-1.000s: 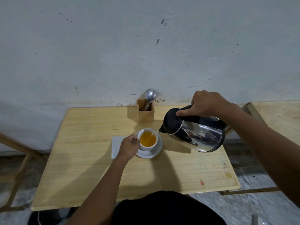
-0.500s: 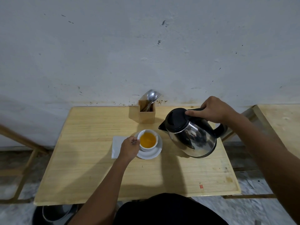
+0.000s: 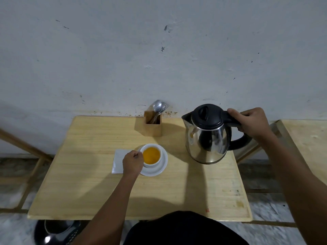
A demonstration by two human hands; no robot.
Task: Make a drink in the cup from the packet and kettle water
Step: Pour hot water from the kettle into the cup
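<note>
Person: left hand, right hand; forearms bare behind both grips; black garment further back, at torso.

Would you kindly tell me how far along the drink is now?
Done: the cup holds orange liquid, so mix and water look added. In hand: the right hand grips the upright kettle; the left hand holds the cup. Left: probably releasing the kettle and stirring with one of the spoons.
</note>
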